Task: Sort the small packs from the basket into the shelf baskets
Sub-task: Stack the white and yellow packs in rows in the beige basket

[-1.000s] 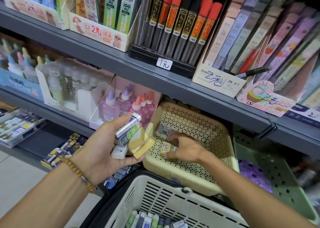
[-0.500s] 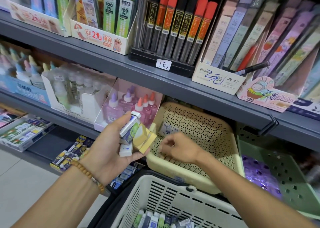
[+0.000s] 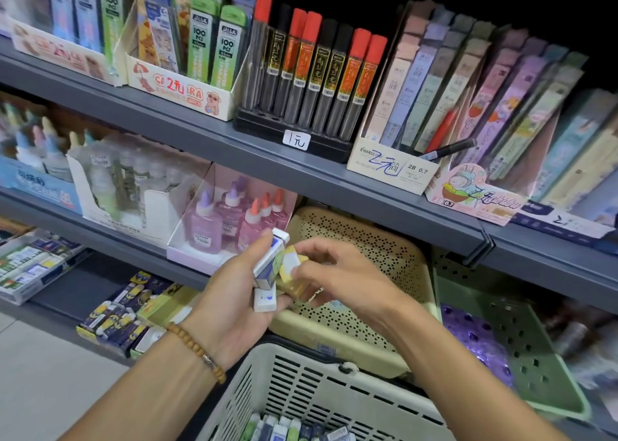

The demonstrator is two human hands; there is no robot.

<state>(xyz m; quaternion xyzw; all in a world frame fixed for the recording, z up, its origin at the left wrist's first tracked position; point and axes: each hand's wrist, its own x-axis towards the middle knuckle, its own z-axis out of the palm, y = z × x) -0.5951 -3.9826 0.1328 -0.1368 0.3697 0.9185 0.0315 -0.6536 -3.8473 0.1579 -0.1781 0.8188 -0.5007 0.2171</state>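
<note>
Yellow and white, the small packs (image 3: 272,273) sit bunched in the left hand (image 3: 230,303), in front of the shelf at the centre of the view: a white-and-blue box on top, a plain white block at 6 o'clock of it, and a yellow pack (image 3: 291,270) with a white label at 3 o'clock. The left hand's fingers curl round the bunch, thumb on the top box. The right hand (image 3: 341,276) pinches the yellow pack between thumb and fingertips.

A cream perforated basket (image 3: 384,260) stands on the shelf just behind the hands; what it holds is hidden by them. At 3 o'clock of it a green basket (image 3: 535,333) holds purple wrapped items. At 6 o'clock of the hands, at the bottom edge, a white slatted basket (image 3: 317,390) holds more packs in green, blue and white, standing on end. A bead bracelet (image 3: 197,350) circles the left wrist.
</note>
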